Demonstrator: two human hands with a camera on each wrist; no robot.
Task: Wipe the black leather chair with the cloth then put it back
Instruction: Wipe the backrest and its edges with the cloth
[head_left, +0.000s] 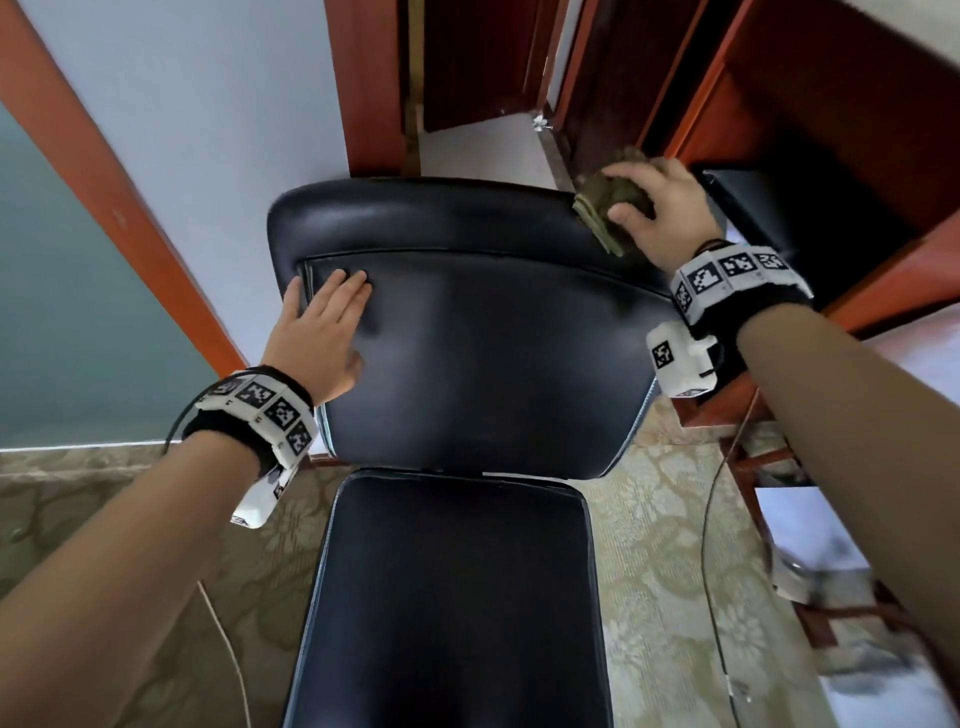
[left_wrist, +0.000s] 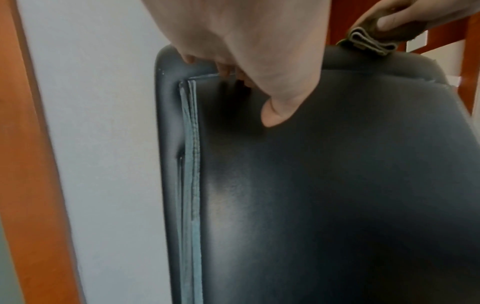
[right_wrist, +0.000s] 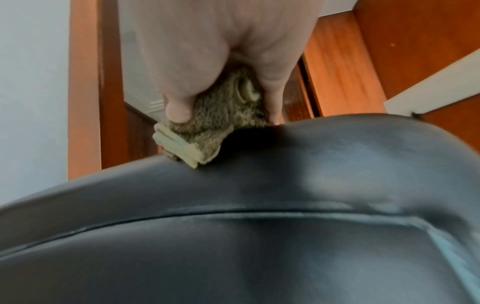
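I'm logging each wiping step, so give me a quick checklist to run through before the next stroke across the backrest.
1. Cloth held in right hand: ok, firm grip.
2. Cloth touching chair at its top right corner: ok.
3. Left hand flat on the backrest, steadying it: ok.
4. Stroke path along the top edge free: ok.
5. Seat wiped: cannot tell.

chair (head_left: 467, 332): black leather, glossy, upright | cloth (head_left: 605, 200): olive, folded, bunched on backrest's top right corner

Black leather chair (head_left: 467, 338), olive-green cloth (head_left: 602, 202), beige floral-patterned floor (head_left: 665, 519).
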